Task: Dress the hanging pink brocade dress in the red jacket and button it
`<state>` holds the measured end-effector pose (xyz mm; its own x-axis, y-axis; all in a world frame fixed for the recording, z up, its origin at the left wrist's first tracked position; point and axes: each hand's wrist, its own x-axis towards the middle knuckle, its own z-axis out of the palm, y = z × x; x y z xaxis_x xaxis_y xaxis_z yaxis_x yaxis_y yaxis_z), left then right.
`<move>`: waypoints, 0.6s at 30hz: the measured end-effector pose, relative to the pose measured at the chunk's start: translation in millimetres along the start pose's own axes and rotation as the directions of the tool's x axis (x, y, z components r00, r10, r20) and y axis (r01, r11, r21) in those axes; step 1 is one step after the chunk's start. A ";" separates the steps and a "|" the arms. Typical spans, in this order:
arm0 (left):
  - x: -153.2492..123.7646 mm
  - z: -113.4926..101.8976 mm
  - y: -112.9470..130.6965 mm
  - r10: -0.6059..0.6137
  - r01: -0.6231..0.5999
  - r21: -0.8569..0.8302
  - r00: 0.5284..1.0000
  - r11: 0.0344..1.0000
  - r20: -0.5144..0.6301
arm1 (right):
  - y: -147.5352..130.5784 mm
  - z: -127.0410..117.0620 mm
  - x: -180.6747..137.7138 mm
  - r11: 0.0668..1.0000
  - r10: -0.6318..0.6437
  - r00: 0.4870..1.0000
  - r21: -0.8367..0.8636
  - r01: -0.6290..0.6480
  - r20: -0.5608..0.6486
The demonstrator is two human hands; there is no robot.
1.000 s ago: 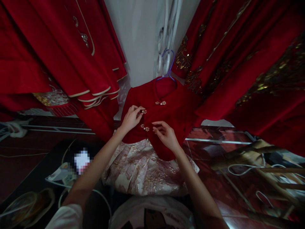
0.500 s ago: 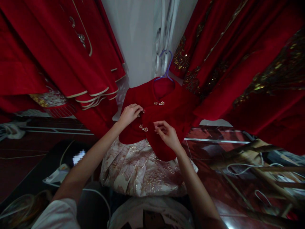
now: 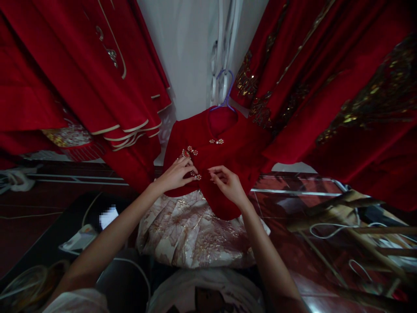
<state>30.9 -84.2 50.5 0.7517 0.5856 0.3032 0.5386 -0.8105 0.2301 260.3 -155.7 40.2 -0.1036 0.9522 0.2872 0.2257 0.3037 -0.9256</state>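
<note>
A small red velvet jacket (image 3: 234,148) hangs on a purple hanger (image 3: 224,93) in front of me, over a pale gold-patterned skirt (image 3: 192,230). Pearl clasps run down its front: one at the collar (image 3: 216,141), one lower left (image 3: 191,151), one lower still (image 3: 197,176). My left hand (image 3: 176,174) pinches the jacket's front edge right at the lowest clasp. My right hand (image 3: 228,182) has its fingers curled on the overlapping flap just right of that clasp.
Long red embroidered garments (image 3: 81,78) hang at the left, and others (image 3: 325,87) at the right. A white wall (image 3: 189,52) lies behind. Wooden poles and white cords (image 3: 352,226) lie on the dark reddish floor at right. An iron-like device (image 3: 81,239) sits lower left.
My left hand has dropped from the middle clasp to the lowest one, uncovering the middle clasp. My right hand has stayed nearly still on the flap.
</note>
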 end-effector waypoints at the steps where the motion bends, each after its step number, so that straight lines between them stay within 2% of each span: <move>1: 0.3 0.3 -1.8 0.016 -0.016 -0.010 1.000 1.000 0.015 | -0.4 0.1 -0.2 1.000 -0.001 1.000 -0.002 0.001 0.005; 5: 5.2 1.0 -4.6 0.047 -0.043 -0.047 0.995 0.998 0.084 | -1.3 -0.2 -0.5 1.000 0.000 1.000 -0.007 0.000 0.017; 9: 9.5 0.5 -1.4 0.035 -0.023 -0.115 0.995 0.993 0.098 | -0.5 -1.1 -0.3 1.000 -0.001 1.000 -0.005 0.001 0.018; 14: 9.7 2.4 5.0 -0.038 0.049 -0.164 0.997 0.985 0.072 | 1.6 -1.4 -0.2 1.000 0.005 0.999 -0.002 -0.005 0.037; 18: 21.6 2.1 11.3 -0.048 0.047 -0.055 0.999 0.997 -0.019 | 1.8 -1.3 0.0 1.000 0.012 0.999 0.004 -0.012 0.041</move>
<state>54.0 -80.7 57.7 0.7179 0.6236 0.3095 0.5513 -0.7807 0.2944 262.0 -155.1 38.8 -0.1406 0.9538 0.2655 0.2227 0.2917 -0.9302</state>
